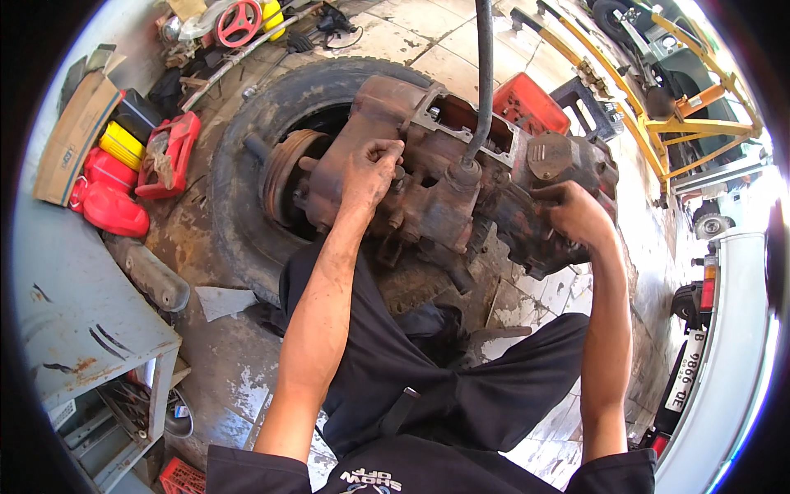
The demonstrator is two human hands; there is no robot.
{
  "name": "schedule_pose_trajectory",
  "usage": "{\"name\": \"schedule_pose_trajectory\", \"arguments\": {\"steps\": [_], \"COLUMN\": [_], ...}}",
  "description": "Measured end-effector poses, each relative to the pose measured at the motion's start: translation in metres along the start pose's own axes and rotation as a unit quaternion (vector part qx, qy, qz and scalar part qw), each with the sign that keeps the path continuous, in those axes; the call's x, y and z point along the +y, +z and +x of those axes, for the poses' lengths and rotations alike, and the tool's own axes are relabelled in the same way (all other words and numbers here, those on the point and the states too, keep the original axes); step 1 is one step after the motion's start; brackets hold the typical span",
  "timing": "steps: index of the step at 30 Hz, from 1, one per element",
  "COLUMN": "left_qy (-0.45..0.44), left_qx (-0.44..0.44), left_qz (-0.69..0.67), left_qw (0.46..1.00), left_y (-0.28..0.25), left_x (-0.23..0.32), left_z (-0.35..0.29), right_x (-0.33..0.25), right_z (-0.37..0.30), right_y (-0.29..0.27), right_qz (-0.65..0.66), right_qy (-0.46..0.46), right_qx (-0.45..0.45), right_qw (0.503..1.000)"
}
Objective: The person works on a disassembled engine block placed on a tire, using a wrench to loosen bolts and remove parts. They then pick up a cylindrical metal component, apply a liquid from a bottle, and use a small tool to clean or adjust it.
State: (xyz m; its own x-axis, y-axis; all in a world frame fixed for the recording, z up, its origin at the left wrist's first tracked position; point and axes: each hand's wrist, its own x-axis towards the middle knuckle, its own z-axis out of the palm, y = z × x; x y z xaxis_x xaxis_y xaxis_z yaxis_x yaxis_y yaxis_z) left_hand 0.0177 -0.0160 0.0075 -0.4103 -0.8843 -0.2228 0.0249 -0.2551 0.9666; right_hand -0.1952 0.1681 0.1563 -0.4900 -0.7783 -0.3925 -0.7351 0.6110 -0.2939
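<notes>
A rusty, greasy gearbox (436, 202) lies across a large tyre in front of my knees, with a rectangular opening in its top and a long dark lever (484, 78) rising from it. Over its left-middle part is my left hand (372, 174), thumb and fingers pinched together; whatever is between them is too small or hidden to name. My right hand (573, 216) rests on the gearbox's right end, its fingers bent against the dark housing and partly hidden. A round brake drum (292, 177) sits at the gearbox's left end.
The tyre (234, 193) lies flat on the stained tiled floor. Red crates (527, 105) stand behind the gearbox, beside a yellow metal frame (634, 115). To the left are a grey metal cabinet (90, 305), red and yellow containers and a cardboard box (78, 140). A pale vehicle (724, 354) stands right.
</notes>
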Motion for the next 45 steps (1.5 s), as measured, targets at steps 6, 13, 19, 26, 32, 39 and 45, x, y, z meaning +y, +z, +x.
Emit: {"name": "schedule_pose_trajectory", "arguments": {"steps": [6,13,19,26,32,39,45], "left_qy": [-0.004,-0.006,-0.012,-0.005,-0.005,0.003,-0.005], "left_qx": [0.003,0.01,0.004,0.002,-0.005,0.0,0.004], "left_qz": [0.012,0.022,0.008,0.002,0.003,0.03,0.023], "left_qw": [1.0,1.0,1.0,1.0,1.0,1.0,1.0], "left_y": [0.002,0.0,0.004,0.002,-0.005,-0.003,-0.001], "left_x": [0.003,0.002,0.004,0.004,0.001,0.005,0.002], "left_z": [0.0,-0.001,-0.001,-0.003,-0.003,-0.002,-0.001], "right_x": [-0.004,-0.028,-0.034,-0.041,-0.032,-0.023,-0.029], "right_z": [0.025,0.014,-0.009,-0.01,-0.032,-0.011,0.027], "right_y": [0.003,0.03,0.102,0.179,0.127,0.051,0.014], "right_qz": [-0.114,-0.15,-0.151,-0.144,-0.036,-0.041,-0.166], "right_qy": [0.015,0.009,0.018,0.081,0.067,0.013,0.033], "right_qx": [0.037,0.086,0.156,0.196,0.165,0.125,0.018], "right_qw": [0.993,0.985,0.976,0.967,0.983,0.991,0.985]}}
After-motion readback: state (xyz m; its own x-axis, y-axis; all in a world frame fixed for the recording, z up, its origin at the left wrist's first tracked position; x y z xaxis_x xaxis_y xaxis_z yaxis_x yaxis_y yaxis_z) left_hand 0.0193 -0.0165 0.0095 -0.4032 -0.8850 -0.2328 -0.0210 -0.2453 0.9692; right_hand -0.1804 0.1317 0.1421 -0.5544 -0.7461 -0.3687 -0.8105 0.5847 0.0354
